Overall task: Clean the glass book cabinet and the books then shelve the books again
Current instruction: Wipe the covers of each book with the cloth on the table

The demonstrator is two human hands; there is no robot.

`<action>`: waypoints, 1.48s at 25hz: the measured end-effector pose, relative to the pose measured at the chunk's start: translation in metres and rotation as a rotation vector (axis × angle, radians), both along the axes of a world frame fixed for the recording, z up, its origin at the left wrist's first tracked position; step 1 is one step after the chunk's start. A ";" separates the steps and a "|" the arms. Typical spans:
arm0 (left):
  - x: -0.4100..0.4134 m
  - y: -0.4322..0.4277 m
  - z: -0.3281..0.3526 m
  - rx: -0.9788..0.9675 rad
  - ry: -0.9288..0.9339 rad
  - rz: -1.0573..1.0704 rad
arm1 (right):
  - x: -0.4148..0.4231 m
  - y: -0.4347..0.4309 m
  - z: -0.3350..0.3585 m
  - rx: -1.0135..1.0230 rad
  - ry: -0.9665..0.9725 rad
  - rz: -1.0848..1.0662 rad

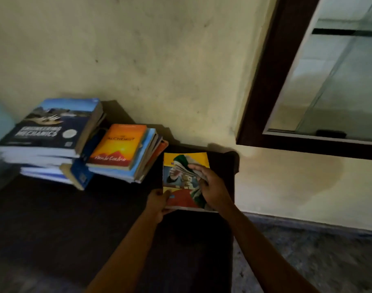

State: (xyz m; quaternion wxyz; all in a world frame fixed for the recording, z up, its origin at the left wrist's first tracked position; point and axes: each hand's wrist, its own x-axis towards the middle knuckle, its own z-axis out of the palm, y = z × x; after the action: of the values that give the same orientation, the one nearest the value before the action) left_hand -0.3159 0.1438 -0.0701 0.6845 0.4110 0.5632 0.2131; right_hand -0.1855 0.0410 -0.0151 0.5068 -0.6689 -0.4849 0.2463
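A yellow-covered book (181,199) lies on the dark surface (54,218) near its right end. My left hand (158,203) grips the book's lower left corner. My right hand (210,189) holds a green and white cloth (186,166) bunched on the cover. To the left are two book stacks: one topped by an orange book (117,144), a taller one topped by a blue and black textbook (51,125). The glass book cabinet (337,81) with its dark brown frame is set in the wall at the upper right, and the part I see holds no books.
A cream wall (159,60) rises behind the dark surface. A grey stone floor (308,261) lies at the lower right. A small dark object (331,134) sits at the cabinet's bottom edge. A blue book (83,170) leans between the two stacks.
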 end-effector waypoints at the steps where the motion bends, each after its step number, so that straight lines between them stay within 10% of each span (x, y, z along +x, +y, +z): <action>1: -0.025 -0.012 0.006 -0.021 -0.033 0.051 | -0.009 0.000 -0.001 0.001 0.012 0.051; 11: -0.205 -0.195 -0.003 -0.317 -0.387 0.726 | -0.129 -0.065 -0.013 -0.169 -0.059 0.457; 28: -0.188 -0.243 -0.011 -0.217 -0.516 1.051 | -0.170 0.039 -0.096 -0.081 -0.753 0.623; 37: -0.163 -0.251 -0.022 -0.150 -0.714 1.294 | -0.196 -0.087 -0.106 0.206 -0.573 1.103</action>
State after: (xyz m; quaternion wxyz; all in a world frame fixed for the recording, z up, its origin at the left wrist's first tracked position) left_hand -0.4794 -0.1067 -0.0925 0.5897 -0.1451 0.4489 0.6555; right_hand -0.3812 -0.0464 -0.1216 0.2170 -0.3076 -0.8963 0.2343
